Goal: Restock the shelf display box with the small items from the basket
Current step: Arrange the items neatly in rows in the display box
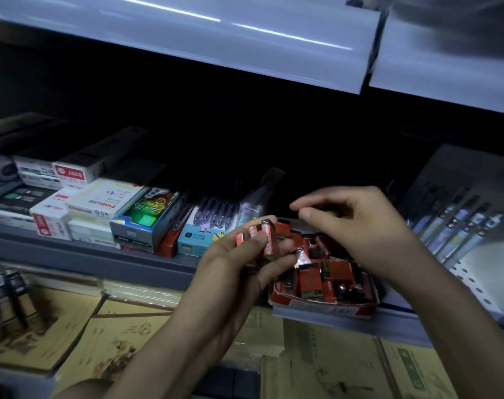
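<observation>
A red display box (325,308) sits at the front edge of the middle shelf, holding several small red and black packs (338,273) in a loose heap. My left hand (236,272) is just left of the box, fingers closed around a few small red packs (258,236) fanned upward. Above the box's back part hovers my right hand (357,226), fingers curled and slightly apart, with nothing visible between them. The basket is out of view.
Boxes of pens and refills (141,217) crowd the shelf to the left of the display box. Hanging pen packs (458,226) lean at the right. A pale shelf edge (245,44) overhangs above. Notebooks (106,332) lie on the lower shelf.
</observation>
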Available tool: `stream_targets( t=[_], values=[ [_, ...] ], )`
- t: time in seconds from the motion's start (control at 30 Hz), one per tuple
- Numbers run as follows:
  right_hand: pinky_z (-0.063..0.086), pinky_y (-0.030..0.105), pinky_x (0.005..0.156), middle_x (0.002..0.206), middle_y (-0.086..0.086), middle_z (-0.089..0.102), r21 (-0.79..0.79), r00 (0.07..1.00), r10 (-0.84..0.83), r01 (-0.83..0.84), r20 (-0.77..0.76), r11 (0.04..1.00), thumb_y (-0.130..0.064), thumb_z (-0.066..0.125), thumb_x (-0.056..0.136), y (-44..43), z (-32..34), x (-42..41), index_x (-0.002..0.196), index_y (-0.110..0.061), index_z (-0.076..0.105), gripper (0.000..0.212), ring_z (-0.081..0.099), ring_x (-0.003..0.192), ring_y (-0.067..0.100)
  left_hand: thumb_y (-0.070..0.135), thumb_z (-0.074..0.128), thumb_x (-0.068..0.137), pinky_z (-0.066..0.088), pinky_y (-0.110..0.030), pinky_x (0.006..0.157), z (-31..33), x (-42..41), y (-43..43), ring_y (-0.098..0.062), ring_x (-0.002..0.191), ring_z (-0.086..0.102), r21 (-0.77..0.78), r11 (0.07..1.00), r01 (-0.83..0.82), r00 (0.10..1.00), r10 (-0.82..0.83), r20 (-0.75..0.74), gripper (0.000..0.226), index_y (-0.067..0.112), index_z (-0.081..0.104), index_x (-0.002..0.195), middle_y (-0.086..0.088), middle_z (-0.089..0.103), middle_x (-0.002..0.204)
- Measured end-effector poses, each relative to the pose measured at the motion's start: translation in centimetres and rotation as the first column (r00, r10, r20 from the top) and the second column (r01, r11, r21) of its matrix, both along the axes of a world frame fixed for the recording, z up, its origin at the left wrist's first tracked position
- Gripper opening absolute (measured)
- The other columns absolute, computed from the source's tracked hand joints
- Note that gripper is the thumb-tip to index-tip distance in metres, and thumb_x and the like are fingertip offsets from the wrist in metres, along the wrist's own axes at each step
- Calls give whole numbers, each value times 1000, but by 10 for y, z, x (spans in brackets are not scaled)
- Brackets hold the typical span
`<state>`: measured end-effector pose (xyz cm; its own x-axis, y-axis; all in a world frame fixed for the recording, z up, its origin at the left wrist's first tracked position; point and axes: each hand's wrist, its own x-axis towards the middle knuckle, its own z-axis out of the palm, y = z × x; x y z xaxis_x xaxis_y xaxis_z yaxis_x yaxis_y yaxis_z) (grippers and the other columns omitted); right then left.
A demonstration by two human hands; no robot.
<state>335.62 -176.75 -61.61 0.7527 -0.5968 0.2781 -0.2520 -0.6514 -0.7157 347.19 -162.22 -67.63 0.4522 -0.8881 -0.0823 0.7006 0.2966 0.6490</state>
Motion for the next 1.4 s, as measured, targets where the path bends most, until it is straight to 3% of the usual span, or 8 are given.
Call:
stream_targets(
  t=[0.1,0.33,0.43,0.57,0.87,1.17,1.27,1.4],
  values=[
    [57,30,76,97,0,74,196,990,128,-136,55,971,-20,74,92,16,1,-3,112,-31,77,24,70,86,26,9,50,103,63,-30,82,3,-3,3,-25,98,75,4,999,-38,993,37,116,27,0,67,121,-24,75,110],
    [59,23,72,84,-6,73,222,990,126,-137,63,965,-8,85,79,14,-5,1,98,-22,75,26,69,72,19,23,49,104,63,-31,76,1,-11,3,-27,81,76,48,981,-188,866,142,479,27,16,66,125,-10,78,104],
    [58,20,75,85,-3,75,267,980,-51,-2,193,964,-4,85,76,3,1,0,96,-14,73,25,71,76,12,18,49,105,63,-29,67,-2,-8,-1,-24,87,77,45,960,-275,874,231,428,24,13,66,121,-8,76,96],
    [59,34,89,98,-13,76,45,957,-285,282,49,958,-19,82,85,-29,-9,4,99,-32,76,20,71,96,6,17,49,106,60,-25,66,-7,-3,-6,-19,91,76,46,935,-353,856,302,420,24,15,67,120,-11,72,97],
    [47,19,59,91,-8,72,-53,877,-314,317,-365,947,-35,82,84,-41,-27,28,97,-31,71,18,67,81,8,20,52,103,59,-29,64,-11,0,-4,-24,66,71,22,934,-357,795,291,532,16,9,57,114,-6,78,96],
    [50,21,68,91,-14,73,-173,872,-383,345,-306,923,-43,81,82,-35,-34,27,95,-38,75,15,67,83,5,23,61,98,50,-23,48,-10,-4,-2,-13,50,60,78,946,-315,825,233,516,16,11,70,97,0,75,78],
    [51,21,71,83,-9,77,103,984,-172,176,-46,979,-38,76,88,-9,-13,18,93,-26,80,14,68,76,1,24,69,94,43,-11,49,-11,-5,-3,2,52,56,71,933,-354,797,261,545,12,17,79,92,12,65,65],
    [48,15,59,83,-1,78,385,992,124,-109,-15,917,-24,78,85,27,6,4,102,-17,79,18,64,62,0,34,74,85,56,-34,73,-12,-7,-4,-7,75,70,56,924,-378,787,289,545,14,28,83,95,8,74,76]
  ],
)
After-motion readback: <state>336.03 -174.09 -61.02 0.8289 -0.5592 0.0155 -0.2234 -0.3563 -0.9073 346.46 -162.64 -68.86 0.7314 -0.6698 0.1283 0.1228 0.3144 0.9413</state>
